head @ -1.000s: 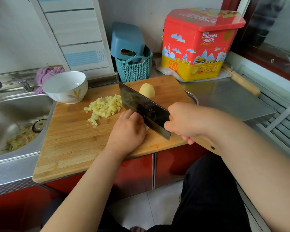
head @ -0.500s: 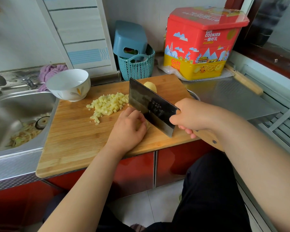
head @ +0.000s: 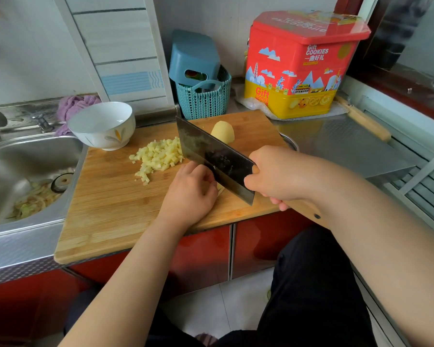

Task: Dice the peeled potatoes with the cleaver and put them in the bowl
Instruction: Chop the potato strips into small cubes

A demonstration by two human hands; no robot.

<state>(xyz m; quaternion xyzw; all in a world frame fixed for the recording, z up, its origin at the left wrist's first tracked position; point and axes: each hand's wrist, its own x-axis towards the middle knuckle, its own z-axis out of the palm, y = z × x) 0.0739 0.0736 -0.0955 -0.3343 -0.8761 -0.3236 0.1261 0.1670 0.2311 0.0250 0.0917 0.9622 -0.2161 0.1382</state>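
**Potato dicing continues: cleaver lifts between cuts**

Potato work sits on the cutting board (head: 115, 221), which lies across the desk beside the sink (head: 23, 171). Compared with a second ago, the layout on the board is unchanged; the view has shifted slightly, and the real difference is in the blade.

The cleaver (head: 211, 156) now stands higher and more tilted, its tip raised toward the back of the board, where a second ago it sat lower against the piece being cut. The right hand (head: 273, 176) is clenched round its wooden handle. That reads as the upstroke between chops, so the cutting step is probably midway.

The left hand (head: 191, 194) has barely moved: fingers curled down, knuckles beside the blade, pinning a potato piece that is almost wholly hidden beneath it.

The bowl (head: 103, 126) at the board's far left corner is empty; nothing has gone in yet.

The diced heap (head: 158, 156) between bowl and blade looks the same size as before.

Half a peeled potato (head: 223, 132) waits behind the cleaver, uncut. So dicing has a fair way to go, and the transfer has not begun.
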